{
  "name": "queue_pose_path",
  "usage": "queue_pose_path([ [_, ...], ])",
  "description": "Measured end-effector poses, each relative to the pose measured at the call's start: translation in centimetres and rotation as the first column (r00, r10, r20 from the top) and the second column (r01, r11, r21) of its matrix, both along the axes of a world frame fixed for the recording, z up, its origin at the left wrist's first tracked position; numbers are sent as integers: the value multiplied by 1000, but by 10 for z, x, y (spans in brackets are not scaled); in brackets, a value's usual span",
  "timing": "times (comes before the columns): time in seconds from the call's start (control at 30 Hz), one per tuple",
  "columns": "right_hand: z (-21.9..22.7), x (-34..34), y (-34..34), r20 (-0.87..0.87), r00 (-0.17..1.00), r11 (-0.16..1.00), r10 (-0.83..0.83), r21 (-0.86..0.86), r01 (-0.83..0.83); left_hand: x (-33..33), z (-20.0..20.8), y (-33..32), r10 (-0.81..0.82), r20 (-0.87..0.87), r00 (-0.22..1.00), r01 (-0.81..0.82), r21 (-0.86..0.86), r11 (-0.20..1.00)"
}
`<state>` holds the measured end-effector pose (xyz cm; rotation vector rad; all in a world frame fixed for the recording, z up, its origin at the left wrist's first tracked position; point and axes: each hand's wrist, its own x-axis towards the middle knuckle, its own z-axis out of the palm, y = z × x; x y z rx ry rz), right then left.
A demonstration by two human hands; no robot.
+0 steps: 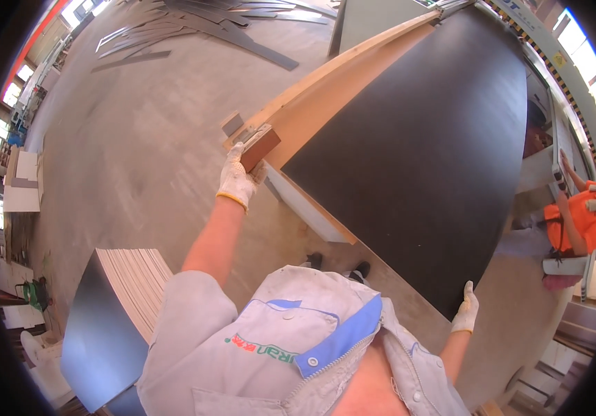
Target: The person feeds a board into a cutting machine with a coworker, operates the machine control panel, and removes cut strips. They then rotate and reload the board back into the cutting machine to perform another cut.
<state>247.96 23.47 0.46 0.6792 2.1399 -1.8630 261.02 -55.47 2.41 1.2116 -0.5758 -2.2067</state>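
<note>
Blue-faced boards (114, 312) sit stacked at left; next, the worker's gloved left hand (238, 179) has its fingers clamped on a brown block (261, 150) beside the wooden rail (339, 71); the black sheet (416, 152) spreads out rightward, with the right hand (466, 311) at its near corner, though I cannot tell whether those fingers grip; squaring the sheet seems the step in hand, the next move wanting an even push.

Overexposed windows (574, 43) glare, the black panel (416, 152) catches sheen, and edges curve into darkness.
</note>
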Motion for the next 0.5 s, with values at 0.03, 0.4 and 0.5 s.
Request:
queue_pose_path([
  [0.03,-2,0,-1,1,1000,1000,-6,24,6,2,5,-5,-74,65,995,73,15,997],
  [0.4,-8,-6,-61,48,998,993,-33,117,27,8,30,1,-111,77,991,108,43,993],
  [0.5,-14,-5,-75,-45,999,998,15,54,-13,11,22,3,-100,112,989,97,33,995],
])
